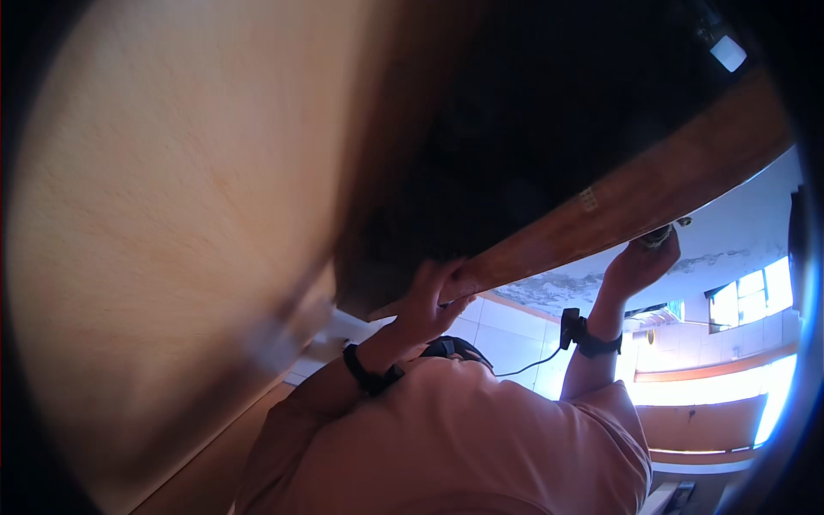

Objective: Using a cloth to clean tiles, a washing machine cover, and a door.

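Observation:
A long reddish-brown wooden rail (566,225) runs diagonally along a very dark surface or opening (508,129). At the rail's lower end, my left hand (431,299) has its fingers and thumb around the edge. My right hand (647,261) is raised to the rail's outer edge farther right, with its fingers bent near a small dark object (656,237); the rail partly hides the fingertips, so its hold is unclear. Black straps circle both wrists, and a small black device with a cable sits at the right one.
A large pale wooden panel (180,212), blurred and close, fills the left side. White tiles (515,331) show below the rail. A pale surface with grey peeling patches (553,290) lies behind it. Bright windows (750,296) and a brown wooden panel (708,425) stand at right.

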Demonstrator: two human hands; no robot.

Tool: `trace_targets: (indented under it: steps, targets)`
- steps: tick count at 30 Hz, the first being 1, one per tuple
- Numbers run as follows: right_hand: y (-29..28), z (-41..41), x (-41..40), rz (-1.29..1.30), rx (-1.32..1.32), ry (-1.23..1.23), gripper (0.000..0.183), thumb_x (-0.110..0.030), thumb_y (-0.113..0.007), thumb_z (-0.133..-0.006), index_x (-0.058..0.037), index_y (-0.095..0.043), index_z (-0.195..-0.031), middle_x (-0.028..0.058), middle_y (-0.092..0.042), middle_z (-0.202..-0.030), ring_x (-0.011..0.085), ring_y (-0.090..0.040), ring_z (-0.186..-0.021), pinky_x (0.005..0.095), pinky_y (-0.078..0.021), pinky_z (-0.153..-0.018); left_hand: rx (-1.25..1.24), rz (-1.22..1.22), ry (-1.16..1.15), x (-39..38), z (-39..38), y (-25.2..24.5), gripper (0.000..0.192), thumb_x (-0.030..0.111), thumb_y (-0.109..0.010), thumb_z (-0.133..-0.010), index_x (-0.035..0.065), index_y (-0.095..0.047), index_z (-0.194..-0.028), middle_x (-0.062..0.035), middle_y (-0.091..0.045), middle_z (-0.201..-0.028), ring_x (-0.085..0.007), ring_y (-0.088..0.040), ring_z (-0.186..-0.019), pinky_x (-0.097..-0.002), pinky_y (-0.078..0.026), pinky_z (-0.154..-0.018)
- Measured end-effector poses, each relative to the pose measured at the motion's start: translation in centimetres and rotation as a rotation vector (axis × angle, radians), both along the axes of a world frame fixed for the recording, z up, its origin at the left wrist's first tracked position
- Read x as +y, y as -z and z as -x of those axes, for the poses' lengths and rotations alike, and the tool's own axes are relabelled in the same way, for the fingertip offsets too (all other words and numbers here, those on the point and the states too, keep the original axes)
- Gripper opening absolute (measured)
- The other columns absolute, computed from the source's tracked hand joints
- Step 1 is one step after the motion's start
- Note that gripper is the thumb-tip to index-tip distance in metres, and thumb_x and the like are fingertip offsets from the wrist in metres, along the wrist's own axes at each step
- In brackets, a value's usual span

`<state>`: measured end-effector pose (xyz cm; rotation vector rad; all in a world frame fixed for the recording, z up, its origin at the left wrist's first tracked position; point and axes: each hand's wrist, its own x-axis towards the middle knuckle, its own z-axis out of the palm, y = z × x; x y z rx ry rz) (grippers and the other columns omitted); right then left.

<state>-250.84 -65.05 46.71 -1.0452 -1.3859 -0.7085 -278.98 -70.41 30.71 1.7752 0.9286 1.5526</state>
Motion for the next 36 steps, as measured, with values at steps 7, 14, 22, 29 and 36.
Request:
trace_targets:
  steps: [7,14,22,29,36]
  targets:
    - [0.1,-0.9,-0.5,0.106,0.123,0.005,0.051,-0.005,-0.067,-0.088,-0.0041,-0.044,-0.134,0.0140,-0.054,-0.127,0.0252,-0.054,-0.117,0.0324,-0.0502,-0.093,-0.054,-0.043,0.046,0.4,-0.2,1.4,0.058,0.014,-0.076,-0.081,0.0033,-0.048,-0.130,-0.0174,-0.053,-0.109,-0.0320,-0.056,-0.096,-0.0378,-0.048,-0.081]
    - [-2.6,2.1,-1.1,0.022,-0.005,0.198,0.043,-0.013,-0.071,-0.086,-0.0013,-0.055,-0.125,0.0138,-0.061,-0.117,0.0292,-0.059,-0.109,0.0338,-0.0508,-0.088,0.030,-0.026,-0.058,-1.0,0.5,1.5,0.055,0.014,-0.075,-0.082,0.0027,-0.050,-0.129,-0.0169,-0.051,-0.111,-0.0305,-0.055,-0.096,-0.0376,-0.047,-0.082]
    - [-7.7,1.9,1.4,-0.230,-0.319,-0.044,0.046,0.009,-0.068,-0.078,-0.0017,-0.064,-0.122,0.0129,-0.058,-0.112,0.0248,-0.059,-0.101,0.0340,-0.0498,-0.084,0.184,-0.467,-0.407,-0.7,-0.3,4.3,0.038,-0.001,-0.076,-0.076,0.0090,-0.061,-0.109,-0.0099,-0.049,-0.097,-0.0260,-0.054,-0.078,-0.0356,-0.045,-0.064]
    - [-16.1,-3.5,7.5,-0.279,-0.385,-0.068,0.055,0.008,-0.067,-0.078,-0.0182,-0.065,-0.126,0.0077,-0.055,-0.114,0.0154,-0.059,-0.089,0.0231,-0.0522,-0.066,0.707,-0.427,-0.095,1.2,-1.6,5.0,0.047,0.005,-0.066,-0.076,0.0061,-0.055,-0.122,-0.0148,-0.052,-0.108,-0.0338,-0.055,-0.099,-0.0454,-0.047,-0.083]
    - [-17.5,-12.5,13.3,-0.367,-0.350,0.086,0.052,0.004,-0.059,-0.081,-0.0148,-0.061,-0.129,0.0149,-0.054,-0.127,0.0331,-0.055,-0.115,0.0385,-0.0474,-0.097,0.963,-0.181,-0.221,3.9,-2.2,8.2,0.044,0.014,-0.064,-0.078,0.0020,-0.056,-0.120,-0.0162,-0.054,-0.114,-0.0350,-0.053,-0.105,-0.0447,-0.047,-0.088]
